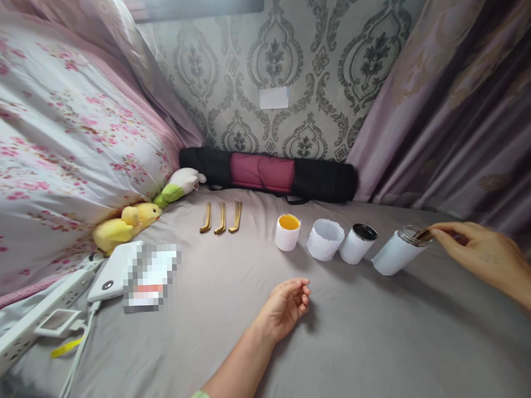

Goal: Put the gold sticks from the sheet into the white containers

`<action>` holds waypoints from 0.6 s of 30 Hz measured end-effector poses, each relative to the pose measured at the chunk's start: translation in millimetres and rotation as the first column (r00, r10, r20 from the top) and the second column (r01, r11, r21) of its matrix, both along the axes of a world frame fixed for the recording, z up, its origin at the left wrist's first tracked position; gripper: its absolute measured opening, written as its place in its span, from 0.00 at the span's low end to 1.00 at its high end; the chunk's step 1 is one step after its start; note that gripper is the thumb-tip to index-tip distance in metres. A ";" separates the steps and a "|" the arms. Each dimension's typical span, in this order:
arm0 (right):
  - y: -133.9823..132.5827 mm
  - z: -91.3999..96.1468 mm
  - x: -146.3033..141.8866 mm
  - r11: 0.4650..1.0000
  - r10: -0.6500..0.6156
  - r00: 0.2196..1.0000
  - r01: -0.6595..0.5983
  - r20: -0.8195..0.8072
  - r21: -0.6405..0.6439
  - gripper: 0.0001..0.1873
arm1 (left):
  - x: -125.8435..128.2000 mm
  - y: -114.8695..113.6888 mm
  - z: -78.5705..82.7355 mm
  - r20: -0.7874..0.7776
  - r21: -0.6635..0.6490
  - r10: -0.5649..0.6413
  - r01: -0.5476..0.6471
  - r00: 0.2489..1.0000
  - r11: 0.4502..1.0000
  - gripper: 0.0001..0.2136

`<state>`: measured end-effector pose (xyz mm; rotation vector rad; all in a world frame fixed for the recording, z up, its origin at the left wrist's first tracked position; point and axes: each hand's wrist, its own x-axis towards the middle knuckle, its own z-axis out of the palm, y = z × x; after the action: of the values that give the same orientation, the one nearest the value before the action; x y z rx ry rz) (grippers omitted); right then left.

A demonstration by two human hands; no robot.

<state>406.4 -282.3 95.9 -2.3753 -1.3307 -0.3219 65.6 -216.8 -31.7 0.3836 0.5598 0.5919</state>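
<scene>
My right hand (489,249) is at the far right, its thumb and fingers pinching thin brownish-gold rods (423,234) at the mouth of a white-wrapped glass jar (393,255). The jar leans toward that hand, and the rods' lower ends are hidden inside it. On the bed in front of me rests my left hand (289,305), loosely curled with nothing in it. Left of the jar stand a white-wrapped can with a dark inside (356,248), a wide white container (324,243) and a white cup with a yellow inside (287,236). Three bundles of bent gold rods (221,218), like metal straws, lie farther left.
A grey sheet (236,351) covers the bed. At left are a power strip (47,311), a white power bank (115,271), a blurred-out object (150,278) and plush toys (127,224). Along the patterned wall lies a black and maroon long bag (264,173).
</scene>
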 end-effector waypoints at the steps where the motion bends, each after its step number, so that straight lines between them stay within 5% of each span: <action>1: -0.5 -0.3 -0.3 1.000 -0.002 1.000 0.002 0.002 0.002 0.10 | 0.0 0.1 0.0 0.000 0.001 0.000 0.000 1.000 1.000 0.07; 11: -3.0 15.8 -18.5 0.990 -0.073 0.997 0.074 -0.010 0.118 0.09 | 0.7 0.5 0.0 0.001 0.009 -0.005 0.005 1.000 1.000 0.07; 18: -9.1 17.0 -33.4 0.934 -0.155 0.982 0.182 -0.110 0.306 0.12 | 0.4 0.3 -1.0 0.006 0.008 -0.003 0.003 1.000 1.000 0.07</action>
<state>372.9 -291.4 112.9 -2.2074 -0.9568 -0.4425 66.0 -216.5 -32.6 0.3899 0.5507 0.5928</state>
